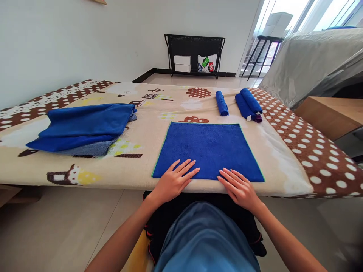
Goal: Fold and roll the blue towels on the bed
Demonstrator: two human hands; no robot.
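Note:
A blue towel (pixel 208 147) with a green stitched edge lies spread flat on the patterned blanket (pixel 147 132), close to its front edge. My left hand (pixel 174 179) rests on the towel's near left part, fingers stretched out. On the near right part lies my right hand (pixel 238 187), its fingers also extended and flat. Neither hand grips anything. Beyond the towel, to the right, sit a single rolled blue towel (pixel 221 103) and a group of rolled blue towels (pixel 248 104) with a white tag and a purple bit beneath.
A loose pile of blue and grey cloths (pixel 85 128) lies on the left of the blanket. At the far wall stands a black rack (pixel 194 45) holding white boxes (pixel 182 63). A wooden box (pixel 326 115) and a plastic-covered bulk (pixel 317 60) are on the right.

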